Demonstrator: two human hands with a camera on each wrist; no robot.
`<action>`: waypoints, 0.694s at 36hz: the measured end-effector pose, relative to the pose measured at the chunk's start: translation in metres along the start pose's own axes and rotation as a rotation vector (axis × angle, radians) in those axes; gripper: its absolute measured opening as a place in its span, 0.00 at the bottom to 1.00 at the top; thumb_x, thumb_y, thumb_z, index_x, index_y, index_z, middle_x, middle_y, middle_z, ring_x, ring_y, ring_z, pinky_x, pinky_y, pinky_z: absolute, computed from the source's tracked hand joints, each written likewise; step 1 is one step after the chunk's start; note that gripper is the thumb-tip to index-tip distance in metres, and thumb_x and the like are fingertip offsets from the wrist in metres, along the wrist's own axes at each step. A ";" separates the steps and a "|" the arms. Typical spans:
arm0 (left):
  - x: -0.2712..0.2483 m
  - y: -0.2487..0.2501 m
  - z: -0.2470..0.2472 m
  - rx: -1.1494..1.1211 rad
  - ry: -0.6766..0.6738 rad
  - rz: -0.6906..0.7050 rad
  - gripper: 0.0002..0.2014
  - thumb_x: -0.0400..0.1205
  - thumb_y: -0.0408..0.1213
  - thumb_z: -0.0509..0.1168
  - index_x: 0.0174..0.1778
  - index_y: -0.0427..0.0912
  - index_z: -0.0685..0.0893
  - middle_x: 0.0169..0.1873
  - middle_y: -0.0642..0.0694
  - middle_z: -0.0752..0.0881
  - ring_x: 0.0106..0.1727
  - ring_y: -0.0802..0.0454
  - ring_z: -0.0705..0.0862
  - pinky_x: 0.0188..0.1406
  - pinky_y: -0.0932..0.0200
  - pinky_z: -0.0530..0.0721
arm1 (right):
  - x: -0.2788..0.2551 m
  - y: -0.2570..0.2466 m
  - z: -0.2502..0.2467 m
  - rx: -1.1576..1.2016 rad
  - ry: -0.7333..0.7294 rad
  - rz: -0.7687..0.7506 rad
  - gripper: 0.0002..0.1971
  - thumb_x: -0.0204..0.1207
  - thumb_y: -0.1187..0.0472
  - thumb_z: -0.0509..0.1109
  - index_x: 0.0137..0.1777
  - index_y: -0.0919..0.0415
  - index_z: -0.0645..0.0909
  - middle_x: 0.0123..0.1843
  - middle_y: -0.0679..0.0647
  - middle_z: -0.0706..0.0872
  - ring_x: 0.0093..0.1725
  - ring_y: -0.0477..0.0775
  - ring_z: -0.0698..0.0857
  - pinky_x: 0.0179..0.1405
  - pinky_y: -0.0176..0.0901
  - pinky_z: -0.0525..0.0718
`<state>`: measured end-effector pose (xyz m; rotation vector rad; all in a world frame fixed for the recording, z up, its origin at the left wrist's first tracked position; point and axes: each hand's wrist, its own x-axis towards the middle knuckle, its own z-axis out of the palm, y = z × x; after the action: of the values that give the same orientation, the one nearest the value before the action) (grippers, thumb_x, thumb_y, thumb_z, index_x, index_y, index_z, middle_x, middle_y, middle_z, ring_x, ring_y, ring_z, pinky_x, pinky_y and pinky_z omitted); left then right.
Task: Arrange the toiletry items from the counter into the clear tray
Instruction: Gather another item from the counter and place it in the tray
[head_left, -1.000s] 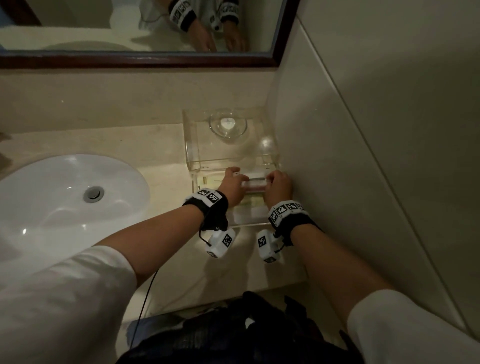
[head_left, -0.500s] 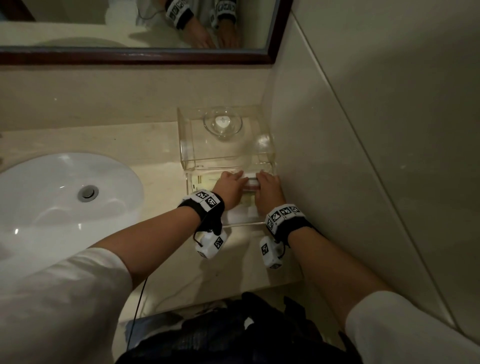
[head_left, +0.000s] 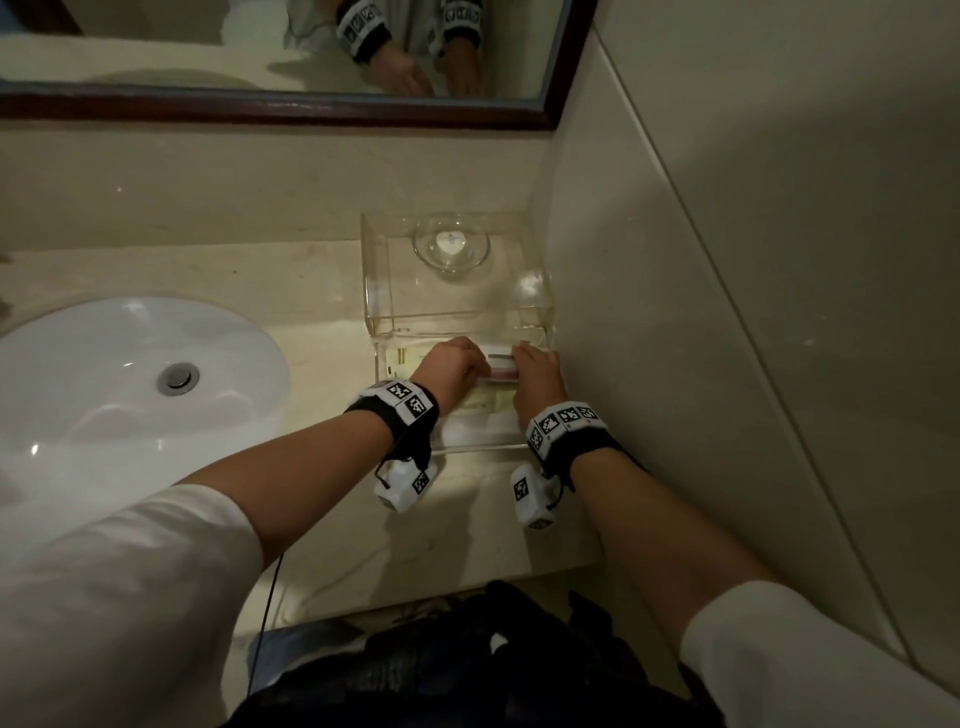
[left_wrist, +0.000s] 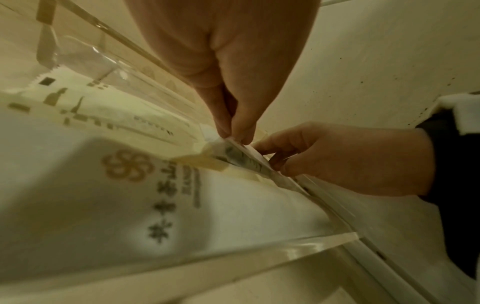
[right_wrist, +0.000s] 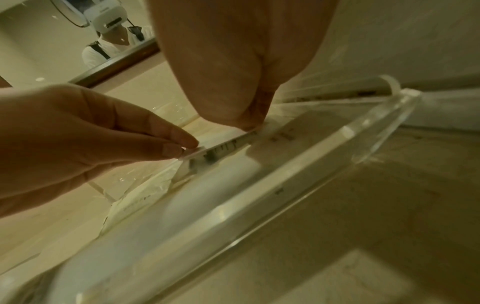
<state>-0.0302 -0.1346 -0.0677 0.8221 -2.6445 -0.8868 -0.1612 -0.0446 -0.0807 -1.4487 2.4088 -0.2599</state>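
Observation:
The clear tray (head_left: 478, 447) sits on the counter against the right wall. Several white toiletry packets (left_wrist: 130, 185) lie flat in it. Over the tray's far end, both hands hold a small flat white packet (head_left: 501, 362) with dark print on its edge. My left hand (head_left: 475, 358) pinches its left end between thumb and fingers (left_wrist: 235, 131). My right hand (head_left: 522, 356) pinches the other end (right_wrist: 249, 121). In the wrist views the packet (right_wrist: 226, 147) stands on its edge just above the packets below, inside the tray rim (right_wrist: 337, 139).
A clear acrylic stand (head_left: 379, 280) with a glass bowl (head_left: 451, 248) on top rises directly behind the tray. The white sink (head_left: 130, 374) lies to the left. The tiled wall (head_left: 675, 312) borders the tray's right side, and a mirror (head_left: 260, 47) hangs above.
The two hands have drawn closer together on the small packet, so less of it shows between them. They stay over the tray's far end.

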 end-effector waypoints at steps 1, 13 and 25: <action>0.000 0.001 0.000 -0.010 -0.002 -0.013 0.10 0.76 0.25 0.66 0.47 0.37 0.91 0.51 0.39 0.86 0.51 0.43 0.86 0.55 0.62 0.77 | 0.000 0.000 0.000 -0.009 0.005 0.006 0.30 0.68 0.80 0.59 0.71 0.62 0.70 0.76 0.56 0.71 0.73 0.61 0.67 0.73 0.45 0.67; 0.012 0.017 -0.002 0.008 -0.084 -0.115 0.09 0.74 0.24 0.66 0.49 0.32 0.85 0.53 0.35 0.82 0.51 0.38 0.83 0.51 0.58 0.77 | -0.001 -0.005 -0.009 0.032 -0.001 0.090 0.26 0.75 0.78 0.55 0.73 0.63 0.68 0.76 0.59 0.67 0.75 0.62 0.63 0.75 0.53 0.68; 0.009 0.015 -0.007 -0.060 -0.045 -0.142 0.13 0.73 0.33 0.73 0.53 0.34 0.84 0.54 0.36 0.79 0.46 0.42 0.83 0.48 0.58 0.79 | -0.008 -0.014 -0.021 0.109 0.126 0.030 0.26 0.71 0.79 0.60 0.69 0.63 0.73 0.73 0.59 0.71 0.74 0.60 0.66 0.72 0.47 0.70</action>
<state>-0.0411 -0.1330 -0.0532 0.9957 -2.6100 -1.0258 -0.1540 -0.0445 -0.0552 -1.3857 2.4699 -0.4811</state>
